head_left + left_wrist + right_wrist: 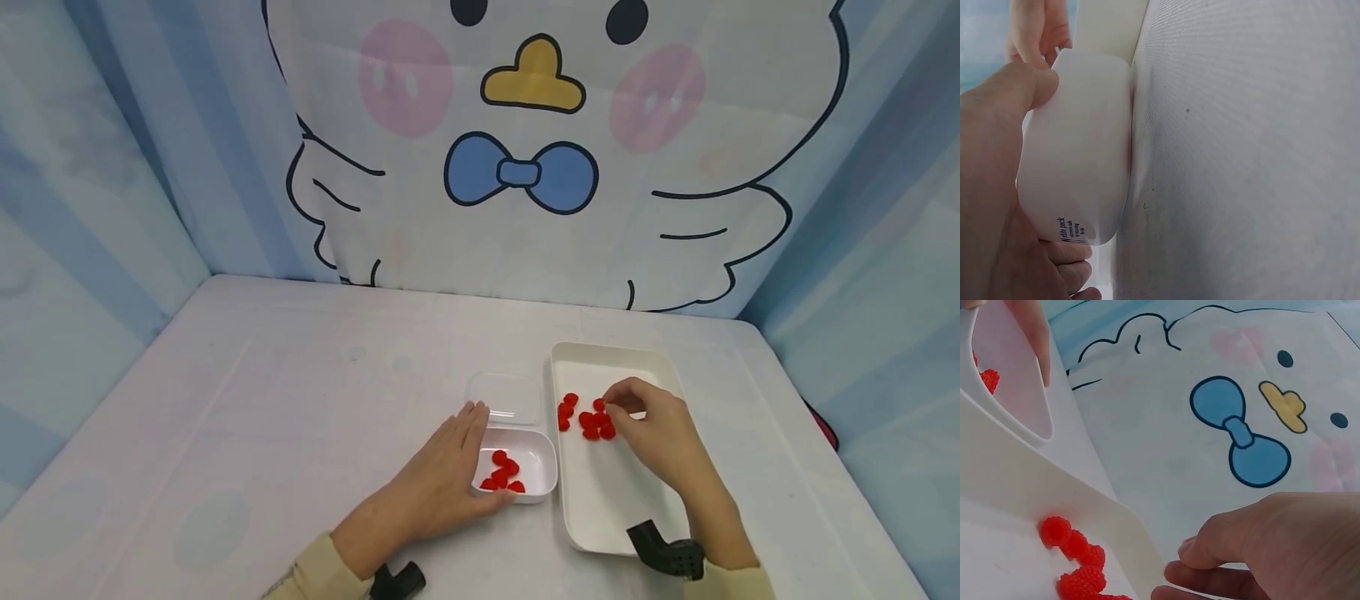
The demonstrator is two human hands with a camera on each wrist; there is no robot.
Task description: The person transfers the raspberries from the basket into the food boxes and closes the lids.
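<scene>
Raspberries (588, 419) in white tray (611, 500) on white table (262, 400); cartoon-bird backdrop (540, 150) behind.

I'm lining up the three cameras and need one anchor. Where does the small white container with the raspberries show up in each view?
Head: small white container sits low centre, the left hand holding its near side, just left of the white tray.
Left wrist: its rounded outer wall fills the left, upright against the table.
Right wrist: top left corner, a raspberry inside.
Shared landmark: the white tray's wall beside it.
</scene>
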